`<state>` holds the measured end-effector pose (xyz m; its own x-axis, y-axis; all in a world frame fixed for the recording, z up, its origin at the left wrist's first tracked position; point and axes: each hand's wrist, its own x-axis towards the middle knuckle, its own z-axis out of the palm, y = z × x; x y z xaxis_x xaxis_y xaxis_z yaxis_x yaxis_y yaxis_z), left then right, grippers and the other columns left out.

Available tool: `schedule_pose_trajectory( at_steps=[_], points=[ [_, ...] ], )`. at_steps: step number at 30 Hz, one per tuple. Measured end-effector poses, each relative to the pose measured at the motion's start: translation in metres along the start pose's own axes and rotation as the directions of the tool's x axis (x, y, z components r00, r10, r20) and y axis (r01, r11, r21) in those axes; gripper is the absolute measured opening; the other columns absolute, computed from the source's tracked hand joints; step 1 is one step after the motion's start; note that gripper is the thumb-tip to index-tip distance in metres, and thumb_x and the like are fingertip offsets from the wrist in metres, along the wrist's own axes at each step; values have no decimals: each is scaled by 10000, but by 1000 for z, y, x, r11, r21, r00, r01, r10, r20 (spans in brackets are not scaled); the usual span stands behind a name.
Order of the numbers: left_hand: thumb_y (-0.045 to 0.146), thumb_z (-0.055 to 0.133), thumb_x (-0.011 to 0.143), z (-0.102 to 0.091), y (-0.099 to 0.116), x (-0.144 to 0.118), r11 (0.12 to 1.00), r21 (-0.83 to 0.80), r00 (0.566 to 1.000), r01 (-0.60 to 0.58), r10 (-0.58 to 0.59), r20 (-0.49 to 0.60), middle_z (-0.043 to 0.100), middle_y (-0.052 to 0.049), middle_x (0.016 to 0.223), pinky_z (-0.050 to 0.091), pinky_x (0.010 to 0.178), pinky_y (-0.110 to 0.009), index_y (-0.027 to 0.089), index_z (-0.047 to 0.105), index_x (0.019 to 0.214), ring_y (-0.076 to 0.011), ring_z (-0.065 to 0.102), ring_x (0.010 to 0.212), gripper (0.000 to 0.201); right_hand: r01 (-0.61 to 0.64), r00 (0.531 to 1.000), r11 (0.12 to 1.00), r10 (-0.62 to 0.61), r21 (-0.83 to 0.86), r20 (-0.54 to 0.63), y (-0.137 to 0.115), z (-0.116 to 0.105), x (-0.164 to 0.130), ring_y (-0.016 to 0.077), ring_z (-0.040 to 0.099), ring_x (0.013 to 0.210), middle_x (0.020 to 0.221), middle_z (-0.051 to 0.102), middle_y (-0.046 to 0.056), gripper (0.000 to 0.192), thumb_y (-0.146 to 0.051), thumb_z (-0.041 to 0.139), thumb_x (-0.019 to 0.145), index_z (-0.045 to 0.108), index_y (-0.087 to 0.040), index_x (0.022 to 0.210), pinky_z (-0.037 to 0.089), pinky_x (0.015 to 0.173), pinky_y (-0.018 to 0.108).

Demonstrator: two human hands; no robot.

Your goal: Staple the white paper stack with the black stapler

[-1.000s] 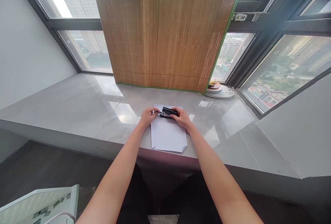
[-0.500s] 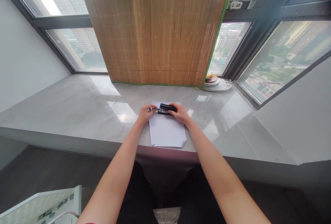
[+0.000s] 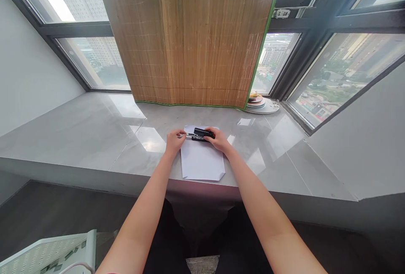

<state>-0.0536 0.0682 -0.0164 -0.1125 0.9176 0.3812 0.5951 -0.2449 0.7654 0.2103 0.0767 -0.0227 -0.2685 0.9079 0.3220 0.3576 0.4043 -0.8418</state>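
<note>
A black stapler (image 3: 202, 132), its upper and lower arms apart, is held just above a sheet of white paper (image 3: 203, 162) on the ledge. My right hand (image 3: 218, 139) is closed round its right end, thumb toward me. My left hand (image 3: 175, 140) pinches a thin silvery strip (image 3: 189, 134) that reaches out from between the stapler's arms. Whether the strip is joined to the stapler is too small to tell. The paper lies with its near corners slightly folded.
The glossy grey stone ledge (image 3: 79, 139) drops off at its near edge. Behind it hangs a bamboo blind (image 3: 193, 46). Stacked plates (image 3: 261, 104) stand by the window corner at right. A white perforated rack (image 3: 60, 251) is on the floor at lower left.
My left hand has shifted slightly left, away from the stapler, and more of the silvery strip shows. My right hand keeps its hold. The whole view has swung a little.
</note>
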Motion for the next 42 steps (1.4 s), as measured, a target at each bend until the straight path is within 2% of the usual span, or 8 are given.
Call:
schedule_pose_trajectory(
  at_steps=[4,10,14,20,25,29,36,42],
  points=[
    [285,736,807,-4,-1,-3,993,-106,998,55,-54,13,833,-30,934,592,817,-356,252,796,939,-214,741,839,148,4,1000,1000,-4,-3,5,0,0,1,274,671,1010,1083,762,47,331,-454,729,863,731,-268,1137,525,941,440],
    [278,734,769,-3,7,-6,968,-250,948,-9,88,307,843,-68,993,525,699,-315,209,687,1233,-176,686,741,471,167,986,985,-167,-41,10,-4,3,-2,303,650,1076,1107,756,85,288,-387,737,887,744,-267,1148,502,1015,482],
    [334,776,766,-2,7,-6,934,-355,907,34,120,404,837,-100,1030,530,733,-321,189,652,1255,-184,704,782,524,171,985,984,-169,-46,37,-6,2,-5,307,636,1084,1107,748,84,270,-389,716,916,734,-278,1162,504,1009,484],
    [408,736,852,-1,4,-4,906,-393,914,157,17,405,828,-128,1067,580,849,-379,189,662,1176,-252,759,977,398,197,980,978,-197,-66,4,-8,7,-4,300,658,1112,1171,767,67,337,-359,765,866,729,-281,1192,503,1043,487],
    [284,664,852,0,8,-4,989,-98,959,-109,131,253,757,-94,1260,555,928,-400,234,737,1020,-294,657,1255,189,133,967,978,-163,-160,-196,-17,5,-10,317,702,1107,1164,797,82,304,-272,700,856,752,-265,1156,497,1078,512],
    [236,653,874,1,7,-5,988,-10,953,-155,152,261,721,-89,1292,518,1053,-437,244,739,1032,-297,598,1353,180,45,851,973,-155,-225,-501,-28,-25,-11,319,706,1114,1209,781,124,371,-289,630,869,732,-210,1217,546,1030,490],
    [176,610,929,5,4,-4,984,65,958,-168,148,247,704,-86,1173,523,1036,-414,233,721,1025,-268,632,1228,158,-29,937,860,-154,-510,-315,-20,-108,18,351,712,1076,1124,802,117,368,-260,707,784,779,-221,1143,534,1027,536],
    [146,575,978,5,26,-10,961,168,966,-218,189,174,683,-98,1177,519,1022,-436,230,708,1106,-277,629,1182,203,-21,890,904,-177,-427,-419,19,-114,25,343,709,1087,1169,795,135,368,-287,668,813,756,-201,1160,539,1019,534]
  ],
)
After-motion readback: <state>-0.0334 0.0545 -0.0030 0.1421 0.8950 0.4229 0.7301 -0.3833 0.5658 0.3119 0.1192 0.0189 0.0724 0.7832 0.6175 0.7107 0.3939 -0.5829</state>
